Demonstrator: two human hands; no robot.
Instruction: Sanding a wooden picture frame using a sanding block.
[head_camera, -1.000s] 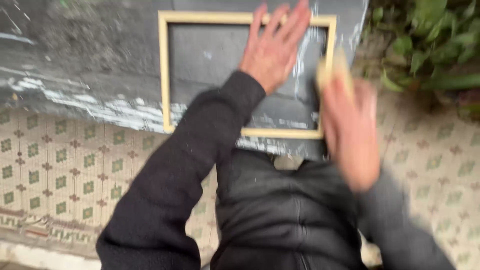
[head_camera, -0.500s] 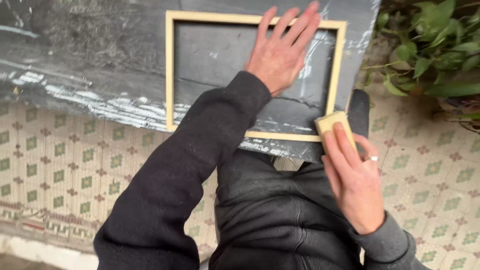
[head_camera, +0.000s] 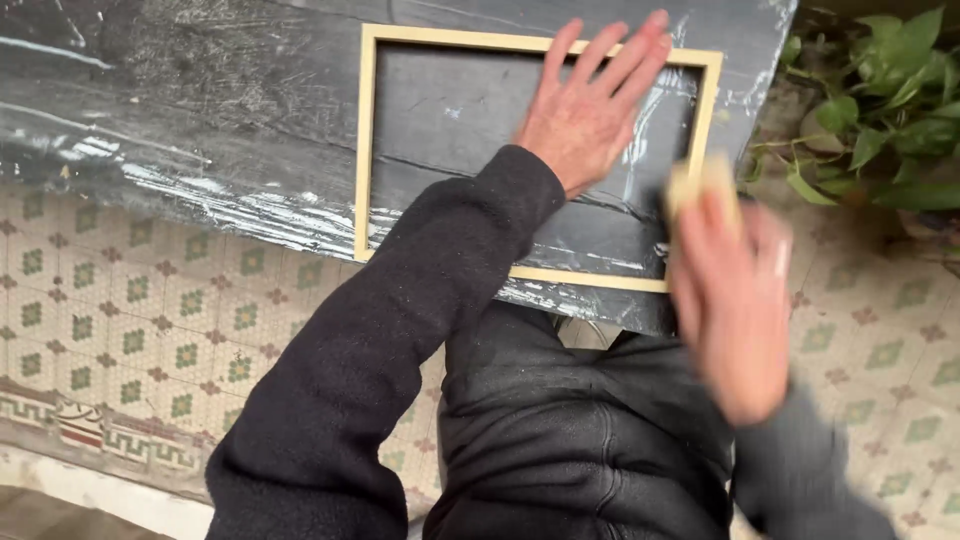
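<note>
Blur covers the right hand (head_camera: 738, 305), seen at about four o'clock in the view, so its outline and finger positions are hard to make out. A small pale yellow block (head_camera: 700, 185), sponge-like, is gripped at its fingertips; only the block's top end is visible above the fingers, the rest being hidden behind them. Whether the block touches the frame at this moment cannot be told. The lower part of the view is filled by dark clothing (head_camera: 570, 440) and the black sleeve (head_camera: 390, 340) of the left arm, by which part of the frame's near rail is hidden.

Farther out, at about twelve o'clock, the left hand (head_camera: 585, 115) is laid flat and open, fingers spread, on the area inside a thin rectangular frame of pale yellow wood (head_camera: 365, 140); nothing is grasped by it. The frame is lying flat on a dark grey, scratched stone slab (head_camera: 180, 110) streaked with white, near the slab's right end and its near edge. The slab's surface is seen through the frame's opening. The frame's right rail is at one o'clock, just beyond the block.

At nine o'clock a patterned cream and green tiled floor (head_camera: 150, 320) is seen below the slab. At two o'clock green leafy plants (head_camera: 880, 110) are cut off by the picture's edge.
</note>
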